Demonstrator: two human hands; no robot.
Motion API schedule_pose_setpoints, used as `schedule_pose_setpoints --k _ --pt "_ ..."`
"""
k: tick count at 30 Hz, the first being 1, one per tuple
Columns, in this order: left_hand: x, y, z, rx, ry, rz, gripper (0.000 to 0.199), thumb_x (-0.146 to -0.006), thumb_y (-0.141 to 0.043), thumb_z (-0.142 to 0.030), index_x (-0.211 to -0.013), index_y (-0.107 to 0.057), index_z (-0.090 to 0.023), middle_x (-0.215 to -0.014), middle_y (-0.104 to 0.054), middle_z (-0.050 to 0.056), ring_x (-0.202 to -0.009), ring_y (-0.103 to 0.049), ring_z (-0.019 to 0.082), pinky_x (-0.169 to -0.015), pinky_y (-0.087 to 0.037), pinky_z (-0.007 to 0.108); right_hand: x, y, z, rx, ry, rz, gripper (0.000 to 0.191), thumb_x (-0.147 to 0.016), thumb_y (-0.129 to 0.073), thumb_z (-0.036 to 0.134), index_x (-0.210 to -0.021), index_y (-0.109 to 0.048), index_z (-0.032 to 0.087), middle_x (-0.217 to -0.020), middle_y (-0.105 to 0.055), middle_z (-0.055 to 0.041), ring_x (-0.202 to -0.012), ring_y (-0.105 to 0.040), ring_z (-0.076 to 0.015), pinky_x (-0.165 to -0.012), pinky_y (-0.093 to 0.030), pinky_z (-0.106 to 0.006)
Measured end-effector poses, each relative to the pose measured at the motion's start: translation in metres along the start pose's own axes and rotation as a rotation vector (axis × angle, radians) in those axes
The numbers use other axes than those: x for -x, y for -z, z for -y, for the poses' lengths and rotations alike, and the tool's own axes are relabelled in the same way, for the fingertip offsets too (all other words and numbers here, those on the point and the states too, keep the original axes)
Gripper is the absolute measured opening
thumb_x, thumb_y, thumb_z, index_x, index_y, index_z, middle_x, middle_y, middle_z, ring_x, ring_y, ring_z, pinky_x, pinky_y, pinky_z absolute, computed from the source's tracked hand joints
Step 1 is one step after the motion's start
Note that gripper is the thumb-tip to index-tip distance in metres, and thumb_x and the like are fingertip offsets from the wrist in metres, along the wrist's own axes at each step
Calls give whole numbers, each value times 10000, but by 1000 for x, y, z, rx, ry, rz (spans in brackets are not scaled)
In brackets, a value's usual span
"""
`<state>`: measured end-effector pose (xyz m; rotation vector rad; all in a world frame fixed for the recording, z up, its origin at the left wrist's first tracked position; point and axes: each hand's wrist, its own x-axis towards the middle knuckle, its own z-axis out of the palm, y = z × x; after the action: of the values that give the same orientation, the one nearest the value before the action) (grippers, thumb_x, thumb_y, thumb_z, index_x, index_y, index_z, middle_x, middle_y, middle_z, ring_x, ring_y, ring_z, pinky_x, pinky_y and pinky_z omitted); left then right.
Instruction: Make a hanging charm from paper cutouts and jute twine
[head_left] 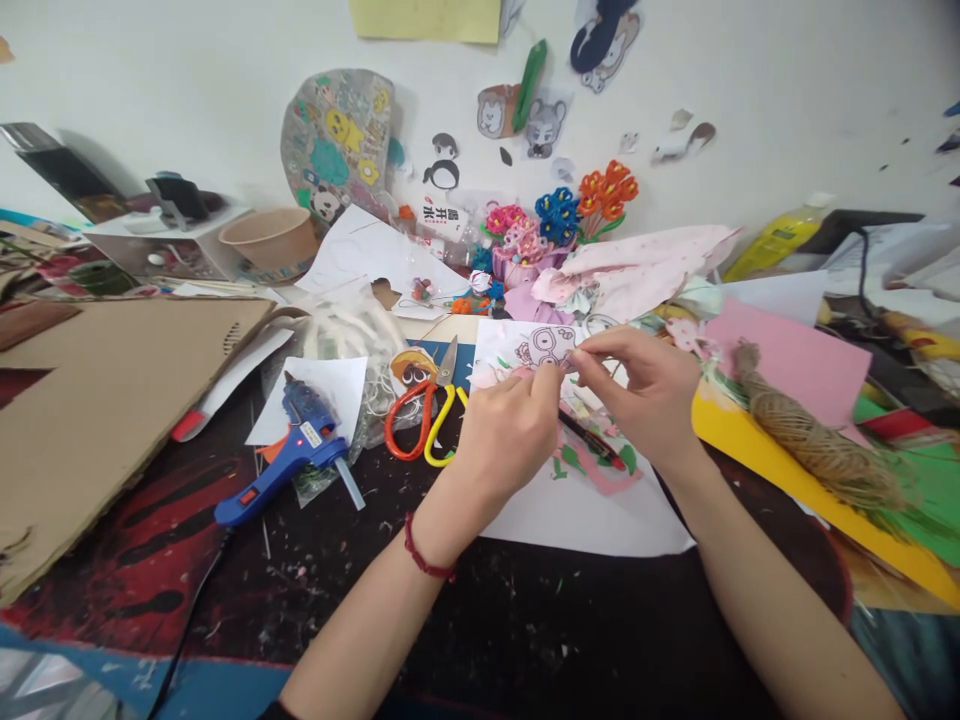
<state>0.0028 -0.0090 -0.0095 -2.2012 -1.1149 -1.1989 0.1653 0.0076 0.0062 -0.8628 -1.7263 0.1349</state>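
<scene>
My left hand [514, 430], with a dark red cord round its wrist, is closed over the white paper [555, 525]. Beside it, my right hand [637, 385] has thumb and forefinger pinched together. The fingertips of both hands meet, and what they hold is too small to make out. Just behind them shows a cartoon drawing [546, 345] in dark outline. Below the hands a black pen [589, 437] lies among pink and green paper scraps [615, 483] on the white paper.
Red-and-yellow-handled scissors [448, 362] and a blue glue gun [300, 445] lie to the left, near a large cardboard sheet [112, 400]. Twine [817, 435] and yellow paper [780, 475] are on the right. Yarn flowers [559, 215] stand at the back.
</scene>
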Motion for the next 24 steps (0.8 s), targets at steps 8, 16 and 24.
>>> schedule_pose_setpoints --k 8,16,24 --pt "-1 -1 0 1 14 1 214 -967 -450 -139 -771 -534 -160 -490 -505 -44 -438 -455 85 -453 -206 251 0 1 1 77 63 8 93 -817 -702 130 -833 -690 221 -727 -684 -3 -647 -630 -142 -626 -513 -296" --pt "0 -2 0 -16 48 36 239 -971 -413 -140 -755 -512 -162 -482 -491 -40 -410 -439 94 -442 -185 254 4 -4 -1 195 242 44 125 -844 -652 122 -885 -669 239 -758 -706 -5 -705 -659 -159 -649 -528 -301" --pt "-1 1 -3 43 51 37 278 -998 -392 -172 -738 -489 -165 -485 -471 -43 -419 -437 82 -451 -175 241 1 -2 0 140 118 -20 74 -827 -697 157 -826 -676 228 -723 -680 -5 -665 -629 -155 -633 -507 -306"
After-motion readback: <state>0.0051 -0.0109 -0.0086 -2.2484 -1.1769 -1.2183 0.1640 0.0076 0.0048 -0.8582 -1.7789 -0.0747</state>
